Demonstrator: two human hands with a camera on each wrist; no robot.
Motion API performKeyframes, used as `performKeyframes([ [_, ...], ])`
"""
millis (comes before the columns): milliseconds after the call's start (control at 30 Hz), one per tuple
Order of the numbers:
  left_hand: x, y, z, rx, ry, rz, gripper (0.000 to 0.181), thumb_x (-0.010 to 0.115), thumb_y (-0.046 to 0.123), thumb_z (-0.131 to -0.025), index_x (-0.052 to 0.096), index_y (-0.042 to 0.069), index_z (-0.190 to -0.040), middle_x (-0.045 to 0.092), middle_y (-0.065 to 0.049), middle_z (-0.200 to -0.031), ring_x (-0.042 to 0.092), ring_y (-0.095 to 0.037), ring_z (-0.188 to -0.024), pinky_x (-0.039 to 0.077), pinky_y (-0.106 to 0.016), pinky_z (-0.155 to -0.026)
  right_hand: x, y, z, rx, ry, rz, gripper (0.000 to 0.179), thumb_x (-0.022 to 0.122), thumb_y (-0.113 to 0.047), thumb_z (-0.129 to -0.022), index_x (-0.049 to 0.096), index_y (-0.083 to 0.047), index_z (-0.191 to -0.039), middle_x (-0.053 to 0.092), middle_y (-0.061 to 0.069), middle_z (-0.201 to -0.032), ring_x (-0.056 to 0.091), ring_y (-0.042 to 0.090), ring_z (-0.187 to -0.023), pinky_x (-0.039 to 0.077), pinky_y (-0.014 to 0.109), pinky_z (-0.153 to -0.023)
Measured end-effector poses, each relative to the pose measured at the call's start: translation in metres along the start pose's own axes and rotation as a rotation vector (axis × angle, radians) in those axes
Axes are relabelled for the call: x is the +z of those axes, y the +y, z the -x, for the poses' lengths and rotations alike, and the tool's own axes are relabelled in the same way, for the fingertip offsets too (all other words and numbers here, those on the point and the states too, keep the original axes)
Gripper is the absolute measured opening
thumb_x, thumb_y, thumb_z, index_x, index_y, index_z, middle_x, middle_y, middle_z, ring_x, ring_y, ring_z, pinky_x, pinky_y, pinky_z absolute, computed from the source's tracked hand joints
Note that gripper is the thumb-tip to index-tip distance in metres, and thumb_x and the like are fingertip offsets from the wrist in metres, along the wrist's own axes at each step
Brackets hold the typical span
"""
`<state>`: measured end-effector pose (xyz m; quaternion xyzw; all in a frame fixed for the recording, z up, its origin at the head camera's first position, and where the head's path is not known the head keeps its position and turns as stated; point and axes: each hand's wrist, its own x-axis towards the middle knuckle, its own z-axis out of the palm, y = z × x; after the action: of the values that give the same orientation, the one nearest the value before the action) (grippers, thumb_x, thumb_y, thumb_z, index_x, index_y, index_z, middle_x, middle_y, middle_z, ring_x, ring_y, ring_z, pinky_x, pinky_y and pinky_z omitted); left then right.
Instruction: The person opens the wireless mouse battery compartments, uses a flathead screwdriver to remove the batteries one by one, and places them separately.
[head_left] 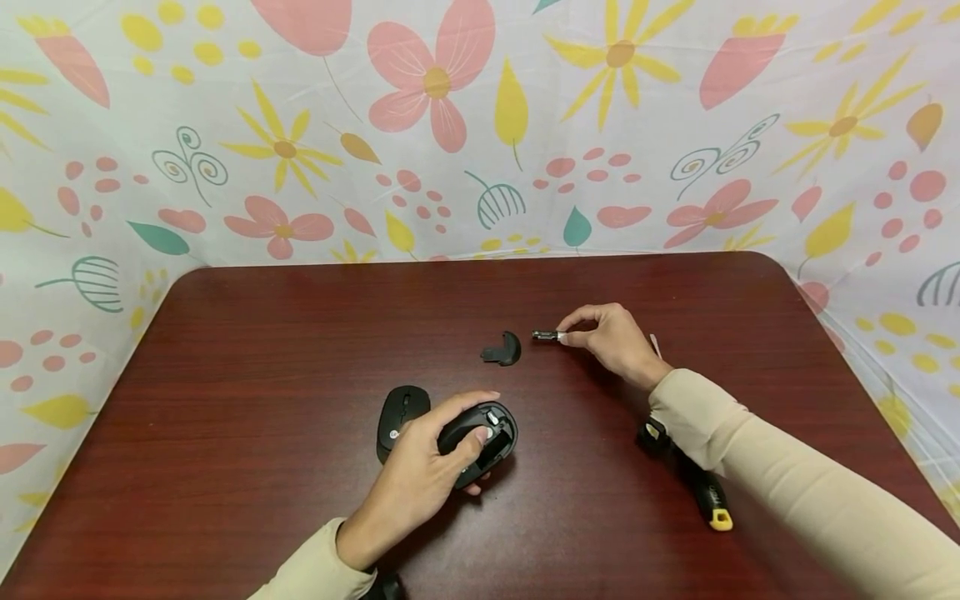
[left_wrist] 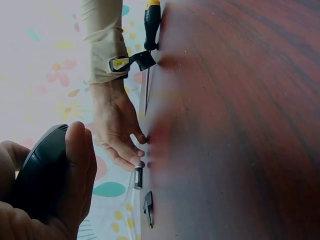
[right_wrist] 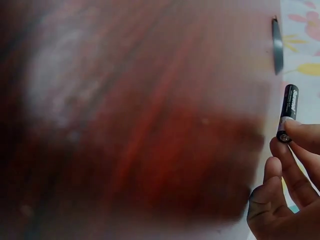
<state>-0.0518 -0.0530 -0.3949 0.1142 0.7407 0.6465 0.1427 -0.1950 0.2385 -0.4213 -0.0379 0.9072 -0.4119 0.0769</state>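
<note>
My left hand (head_left: 420, 471) grips a black computer mouse (head_left: 507, 427), turned underside up with its battery compartment uncovered and the thumb lying across it. In the left wrist view the fingers wrap around the rounded shell of this mouse (left_wrist: 42, 172). Further back and to the right, my right hand (head_left: 611, 343) pinches one end of a small black cylindrical battery (head_left: 545, 336) between thumb and fingers. The right wrist view shows lettering along the battery (right_wrist: 290, 102), held above the table. Just left of it lies the black battery cover (head_left: 512, 350) with its tab.
A second black mouse (head_left: 405, 408) sits on the tabletop, partly behind my left hand. Under the right forearm lies a screwdriver with a black and yellow handle (head_left: 711, 498). The brown wooden table (head_left: 300, 333) ends at a flower-patterned cloth (head_left: 450, 183) behind.
</note>
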Motion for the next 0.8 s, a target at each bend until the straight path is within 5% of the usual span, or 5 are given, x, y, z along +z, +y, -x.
performKeyframes([
  [367, 0.0009, 0.0027, -0.0014, -0.001, -0.013, -0.007, 0.041, 0.061, 0.009, -0.105, 0.064, 0.031, -0.14, 0.074, -0.012, -0.118, 0.074, -0.025, -0.062, 0.065, -0.045, -0.057, 0.0024, 0.0032, -0.0045, -0.02, 0.032, 0.024, 0.009, 0.078, -0.009, -0.093, 0.081, -0.009, -0.101, 0.075, 0.014, -0.118, 0.061, 0.027, -0.108, 0.046, 0.032, -0.086],
  [800, 0.0018, 0.0004, -0.003, -0.004, -0.015, -0.014, 0.042, 0.062, 0.01, -0.106, 0.063, 0.032, -0.141, 0.074, -0.013, -0.118, 0.075, -0.033, -0.065, 0.065, -0.042, -0.057, 0.001, 0.0043, -0.0023, -0.015, 0.022, 0.036, 0.01, 0.078, -0.007, -0.093, 0.08, -0.006, -0.103, 0.074, 0.015, -0.117, 0.064, 0.029, -0.104, 0.049, 0.031, -0.085],
])
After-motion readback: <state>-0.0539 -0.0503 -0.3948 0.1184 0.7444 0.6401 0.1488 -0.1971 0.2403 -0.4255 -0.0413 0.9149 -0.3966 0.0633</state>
